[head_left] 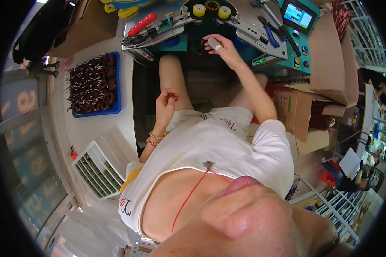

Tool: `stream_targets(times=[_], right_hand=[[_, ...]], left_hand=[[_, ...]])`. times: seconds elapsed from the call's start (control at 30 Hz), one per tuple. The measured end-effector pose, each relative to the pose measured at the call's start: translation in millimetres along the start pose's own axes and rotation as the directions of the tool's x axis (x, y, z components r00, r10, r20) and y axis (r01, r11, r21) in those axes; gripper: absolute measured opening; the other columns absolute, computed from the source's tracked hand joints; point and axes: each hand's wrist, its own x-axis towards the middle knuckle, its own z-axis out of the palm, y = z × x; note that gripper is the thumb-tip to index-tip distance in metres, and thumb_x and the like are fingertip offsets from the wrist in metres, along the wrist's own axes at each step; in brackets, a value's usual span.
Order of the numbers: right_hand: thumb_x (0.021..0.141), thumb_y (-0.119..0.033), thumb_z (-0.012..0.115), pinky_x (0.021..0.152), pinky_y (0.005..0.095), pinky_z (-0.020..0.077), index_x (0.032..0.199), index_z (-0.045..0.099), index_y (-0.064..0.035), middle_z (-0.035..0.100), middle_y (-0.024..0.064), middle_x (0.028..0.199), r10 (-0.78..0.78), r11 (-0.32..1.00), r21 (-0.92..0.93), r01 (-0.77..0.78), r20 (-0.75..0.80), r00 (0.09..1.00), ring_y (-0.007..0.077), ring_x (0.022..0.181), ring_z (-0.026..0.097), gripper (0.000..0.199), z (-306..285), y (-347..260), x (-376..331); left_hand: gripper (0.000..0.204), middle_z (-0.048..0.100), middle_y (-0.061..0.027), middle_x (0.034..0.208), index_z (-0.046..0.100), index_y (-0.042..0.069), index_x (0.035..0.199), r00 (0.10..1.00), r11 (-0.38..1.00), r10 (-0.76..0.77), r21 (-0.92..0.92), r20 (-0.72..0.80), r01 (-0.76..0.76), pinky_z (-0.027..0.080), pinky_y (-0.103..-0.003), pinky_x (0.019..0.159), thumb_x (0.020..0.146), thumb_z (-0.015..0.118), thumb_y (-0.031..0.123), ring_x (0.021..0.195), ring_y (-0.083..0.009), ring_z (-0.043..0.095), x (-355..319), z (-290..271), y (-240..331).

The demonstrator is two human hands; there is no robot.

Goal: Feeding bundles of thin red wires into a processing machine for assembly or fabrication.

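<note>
My left hand [166,102] hovers above my left thigh, its fingers curled in; whether something small is in them I cannot make out. Stretched toward the front of a winding machine [261,40], my right hand [222,48] has its fingers apart and nothing visible in them. A pale cover sits on one of its fingers. Beyond this hand, a copper-coloured ring coil [212,6] rests between two yellow rollers [198,10] on the machine. A red-handled clamp [142,24] lies on the machine's left side.
On the left table, a blue tray [118,96] holds many wound coils with wire ends. Blue-handled pliers [271,36] and a black-handled tool [291,42] lie right of the rollers, near a lit screen [298,16]. Cardboard boxes [289,109] stand at my right.
</note>
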Motion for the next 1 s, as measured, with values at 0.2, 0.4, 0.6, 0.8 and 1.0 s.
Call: stream_targets(times=[0.2,0.4,0.6,0.8,1.0], right_hand=[[0.098,-0.044,0.047,0.107,0.0547,0.0338,0.131,0.055,-0.0154,0.053,0.0099,0.130,0.060,0.512,0.857,0.060,-0.105,0.993,0.0282,0.126,0.046,0.045,15,58,81],[0.094,-0.051,0.042,0.108,0.0594,0.0276,0.127,0.061,-0.0189,0.047,0.0059,0.147,-0.146,0.223,0.969,0.102,-0.071,0.987,0.0326,0.136,0.039,0.050,29,47,115],[0.097,-0.047,0.037,0.108,0.0565,0.0288,0.130,0.058,-0.0144,0.054,0.0065,0.141,-0.002,0.311,0.948,0.068,-0.071,0.997,0.0299,0.133,0.043,0.051,25,40,110],[0.096,-0.042,0.038,0.104,0.0496,0.0333,0.118,0.059,-0.0097,0.061,0.0075,0.121,0.008,0.352,0.932,0.091,-0.100,0.995,0.0265,0.119,0.051,0.044,18,60,127],[0.093,-0.023,0.055,0.082,0.0388,0.0498,0.100,0.060,-0.0084,0.061,0.0062,0.085,0.071,0.099,0.988,0.114,-0.122,0.990,0.0203,0.082,0.059,0.017,27,66,137]], left_hand=[[0.026,0.064,-0.0054,0.093,0.061,-0.001,0.105,0.997,0.997,-0.061,0.041,-0.054,0.063,0.053,-0.027,0.082,0.090,0.041,-0.010,0.086,-0.0126,0.061,-7,10,-11],[0.026,0.064,-0.0062,0.094,0.061,-0.002,0.105,0.990,0.993,-0.113,0.037,-0.088,0.116,0.053,-0.028,0.083,0.090,0.041,-0.009,0.086,-0.0137,0.063,-1,24,-6],[0.026,0.064,-0.0060,0.094,0.061,-0.002,0.105,0.994,0.993,-0.083,0.072,-0.077,0.089,0.053,-0.028,0.083,0.090,0.041,-0.009,0.086,-0.0133,0.062,4,31,7],[0.026,0.064,-0.0053,0.094,0.063,-0.002,0.104,0.996,0.988,-0.056,0.138,-0.065,0.065,0.052,-0.028,0.082,0.089,0.042,-0.008,0.086,-0.0129,0.061,-10,45,13],[0.022,0.065,-0.0066,0.094,0.063,-0.002,0.104,0.995,0.985,-0.050,0.159,-0.090,0.064,0.052,-0.028,0.083,0.092,0.045,-0.006,0.086,-0.0139,0.062,-51,61,18]])
